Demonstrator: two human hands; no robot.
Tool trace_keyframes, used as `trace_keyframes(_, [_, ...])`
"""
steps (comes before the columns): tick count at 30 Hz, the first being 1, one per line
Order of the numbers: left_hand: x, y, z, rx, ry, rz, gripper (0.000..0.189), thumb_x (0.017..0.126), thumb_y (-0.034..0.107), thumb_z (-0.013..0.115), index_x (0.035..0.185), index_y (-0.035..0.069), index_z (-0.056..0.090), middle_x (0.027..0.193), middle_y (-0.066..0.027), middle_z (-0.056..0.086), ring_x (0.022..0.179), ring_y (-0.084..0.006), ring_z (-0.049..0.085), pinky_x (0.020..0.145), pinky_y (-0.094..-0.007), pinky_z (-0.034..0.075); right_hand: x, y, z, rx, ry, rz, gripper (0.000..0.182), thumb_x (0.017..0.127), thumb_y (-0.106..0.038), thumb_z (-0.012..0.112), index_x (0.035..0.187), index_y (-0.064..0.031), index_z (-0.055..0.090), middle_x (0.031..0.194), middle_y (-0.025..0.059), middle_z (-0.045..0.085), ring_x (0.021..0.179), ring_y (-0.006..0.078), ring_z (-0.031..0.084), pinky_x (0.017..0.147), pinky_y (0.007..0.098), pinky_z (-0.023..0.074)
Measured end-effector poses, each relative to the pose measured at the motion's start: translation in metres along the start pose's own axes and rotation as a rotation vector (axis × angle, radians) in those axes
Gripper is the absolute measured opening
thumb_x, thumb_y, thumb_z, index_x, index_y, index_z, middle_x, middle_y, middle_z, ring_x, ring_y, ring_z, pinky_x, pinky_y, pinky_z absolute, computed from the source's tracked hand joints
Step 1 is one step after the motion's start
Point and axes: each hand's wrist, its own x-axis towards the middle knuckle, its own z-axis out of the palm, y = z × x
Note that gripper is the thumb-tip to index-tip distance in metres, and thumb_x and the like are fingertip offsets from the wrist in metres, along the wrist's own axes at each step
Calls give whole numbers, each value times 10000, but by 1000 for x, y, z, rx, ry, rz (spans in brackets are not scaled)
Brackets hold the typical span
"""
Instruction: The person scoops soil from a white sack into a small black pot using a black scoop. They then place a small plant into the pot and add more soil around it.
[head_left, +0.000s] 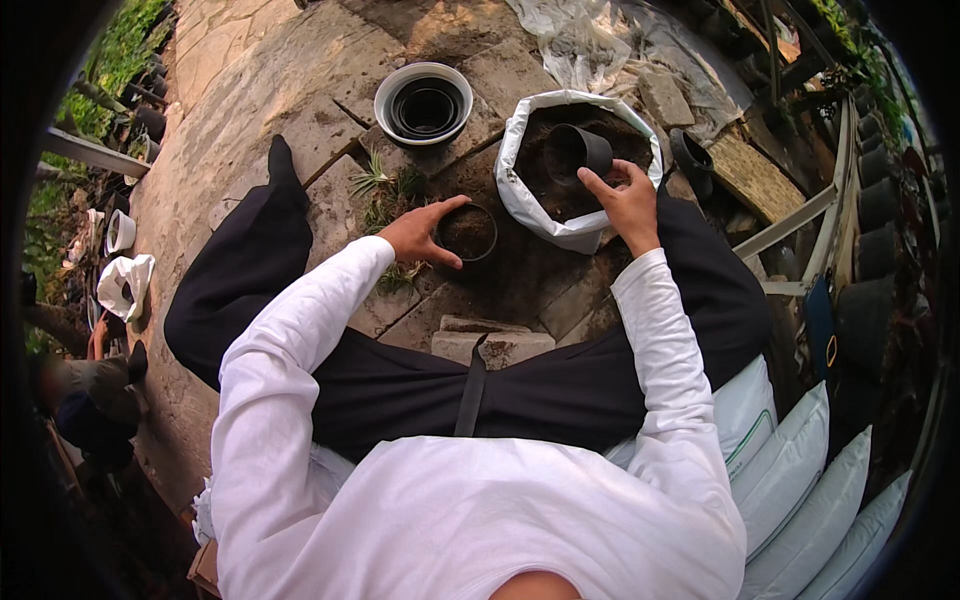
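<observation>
My left hand (421, 234) curves around the left side of a round black plant pot (493, 244) with dark soil in it, thumb and fingers at its rim. In my right hand (628, 199) is a small black plastic pot (598, 150), tipped on its side over the soil (553, 120) in an open white sack (514, 150) with a rolled-down rim. Part of this pot's mouth faces left. Small spiky-leaved plants (373, 178) lie on the paving just left of the soil-filled pot.
Nested pots (384, 112) with a white outer rim stand ahead. Clear plastic sheeting (592, 49) and a brick (665, 97) lie ahead right. Metal framing (787, 225) edges the right side. Full white sacks (780, 457) lean behind right. Another person (97, 397) is at far left.
</observation>
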Motion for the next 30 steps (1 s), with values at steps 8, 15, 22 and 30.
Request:
trace_keyframes(8, [4,-4,2,-17,13,40,1204,679,424,974,1639,144,303,1611,-184,456,1465,-362,469,1225,-452,385,-31,-33,17,225,-229,-420,669,717,-294,941,1231,-1,628,1098,54,618,682,78,573,628,249,502])
trace_keyframes(15, [4,-9,6,-65,51,80,1200,665,352,992,1625,90,322,1487,-185,578,1283,-317,626,1076,-400,502,-60,-35,41,21,-454,-675,784,681,-179,915,1362,-56,547,1301,115,550,749,190,636,714,333,562])
trace_keyframes(22, [3,-7,5,-40,40,55,1192,672,338,985,1636,145,311,1539,-172,538,1350,-322,577,1111,-433,482,-47,-35,34,165,-258,-659,769,679,-166,923,1347,-45,561,1276,95,567,731,143,618,657,299,535])
trace_keyframes(30, [0,3,0,-14,20,26,1162,684,366,972,1624,168,318,1536,-178,535,1408,-363,530,1198,-450,421,-9,-2,12,-133,-116,-113,763,742,-499,905,1241,28,668,1108,130,687,812,222,672,742,357,553])
